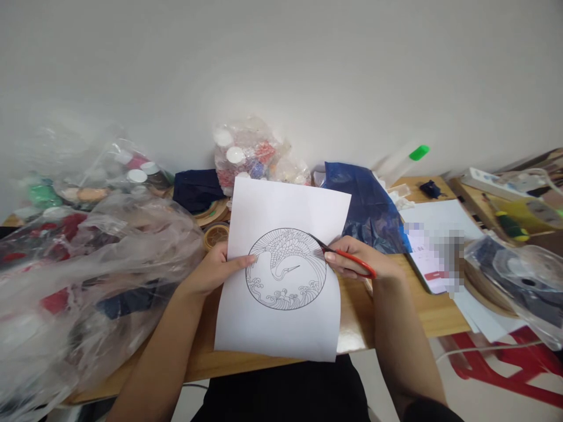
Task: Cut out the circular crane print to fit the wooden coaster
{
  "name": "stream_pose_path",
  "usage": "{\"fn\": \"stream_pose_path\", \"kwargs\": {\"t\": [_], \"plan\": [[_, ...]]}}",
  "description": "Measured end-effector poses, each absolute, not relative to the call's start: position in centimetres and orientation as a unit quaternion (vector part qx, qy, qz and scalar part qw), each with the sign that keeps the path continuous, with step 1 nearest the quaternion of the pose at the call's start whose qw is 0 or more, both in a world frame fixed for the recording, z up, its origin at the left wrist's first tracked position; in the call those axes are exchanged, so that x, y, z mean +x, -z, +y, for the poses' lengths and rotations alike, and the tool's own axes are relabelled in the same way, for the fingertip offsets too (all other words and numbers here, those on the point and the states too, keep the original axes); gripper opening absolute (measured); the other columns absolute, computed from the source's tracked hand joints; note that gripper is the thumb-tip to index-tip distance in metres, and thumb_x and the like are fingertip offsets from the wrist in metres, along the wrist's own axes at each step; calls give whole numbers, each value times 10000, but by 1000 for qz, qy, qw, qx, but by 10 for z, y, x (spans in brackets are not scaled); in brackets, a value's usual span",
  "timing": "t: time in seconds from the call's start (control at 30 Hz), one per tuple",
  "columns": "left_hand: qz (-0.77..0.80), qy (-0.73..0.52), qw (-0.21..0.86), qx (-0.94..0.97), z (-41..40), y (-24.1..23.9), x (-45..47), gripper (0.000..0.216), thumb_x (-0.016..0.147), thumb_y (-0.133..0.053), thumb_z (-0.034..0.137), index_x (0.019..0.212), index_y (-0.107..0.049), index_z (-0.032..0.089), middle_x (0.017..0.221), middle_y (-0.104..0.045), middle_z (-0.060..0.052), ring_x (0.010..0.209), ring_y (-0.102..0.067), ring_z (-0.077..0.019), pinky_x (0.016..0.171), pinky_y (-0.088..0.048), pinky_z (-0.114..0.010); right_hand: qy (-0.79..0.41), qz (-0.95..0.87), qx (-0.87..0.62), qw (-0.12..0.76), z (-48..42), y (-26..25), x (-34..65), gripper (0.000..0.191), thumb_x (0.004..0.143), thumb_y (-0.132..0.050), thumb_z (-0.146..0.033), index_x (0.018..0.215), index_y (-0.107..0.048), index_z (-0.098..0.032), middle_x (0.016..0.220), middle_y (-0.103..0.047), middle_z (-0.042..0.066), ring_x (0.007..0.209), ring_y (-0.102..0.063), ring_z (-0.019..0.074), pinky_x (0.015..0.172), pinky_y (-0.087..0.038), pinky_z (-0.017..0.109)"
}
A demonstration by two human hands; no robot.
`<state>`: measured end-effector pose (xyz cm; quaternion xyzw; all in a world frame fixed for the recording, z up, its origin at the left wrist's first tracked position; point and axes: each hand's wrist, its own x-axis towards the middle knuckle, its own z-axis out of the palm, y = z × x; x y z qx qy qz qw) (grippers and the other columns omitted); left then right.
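Observation:
A white sheet of paper [281, 328], printed with a round line drawing of a crane over waves, is held up above the table's front edge. My left hand [217, 268] grips its left side, thumb across the front and fingers behind. In my right hand [358, 258] is a pair of scissors [363, 268] with red handles and dark blades. The blades point up and left, at the upper right of the printed circle. Whether they have cut into the paper I cannot tell.
Clear plastic bags [109, 252] cover the table's left side. Behind the paper are a bag of small bottles [246, 155] and a blue plastic bag [365, 199]. To the right lie a phone [428, 266], white papers [448, 214] and an embroidery hoop [488, 287]. A red stool [505, 363] stands below.

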<state>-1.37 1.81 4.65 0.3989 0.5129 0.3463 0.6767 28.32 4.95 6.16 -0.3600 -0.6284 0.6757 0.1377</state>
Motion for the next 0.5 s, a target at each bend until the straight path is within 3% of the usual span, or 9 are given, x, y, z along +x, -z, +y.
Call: {"fn": "stream_pose_path", "kwargs": {"t": [0.5], "plan": [[524,-329,655,434,19,-43,-15,407,674,-766,409,961,-690,130,1004,-749,-99,845,-701,-236,719,-575,-311,-665,-628,-383,131,49,-64,282,566,862,-559,-526,465,-369,-169,356,-345,-78,297,-265,13,309,-136,193]]}}
